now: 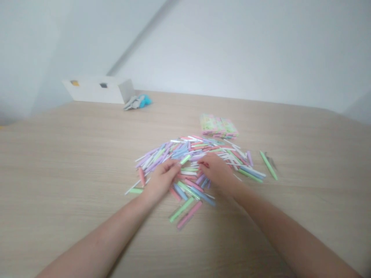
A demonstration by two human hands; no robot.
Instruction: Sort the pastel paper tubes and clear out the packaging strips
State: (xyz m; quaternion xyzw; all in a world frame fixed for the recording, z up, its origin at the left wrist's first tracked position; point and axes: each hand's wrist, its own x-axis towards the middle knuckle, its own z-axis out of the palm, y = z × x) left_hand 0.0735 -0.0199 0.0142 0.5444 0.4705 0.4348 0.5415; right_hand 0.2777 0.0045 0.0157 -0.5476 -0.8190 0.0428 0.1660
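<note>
A loose heap of short pastel sticks or tubes point(158, 156), in pink, green, blue, purple and white, spreads over the wooden table. At the heap's near left side is my left hand point(162, 177), its thumb and fingers pinched on a light green stick point(185, 159) that points away to the right. My right hand point(216, 170) is over the middle of the heap with curled fingers close together. Whatever it may hold is hidden and blurred. Between and below the hands lie more sticks, among them a green one point(181, 209) and a pink one point(189, 215) nearest me.
Behind the heap stands a flat stack of pink-and-green patterned packs point(218, 125). A green pen-like stick point(268, 165) lies apart at the right. At the back left are a white box point(97, 90) with cut-outs and a crumpled grey-and-blue thing point(139, 102). A pale wall rises behind the table.
</note>
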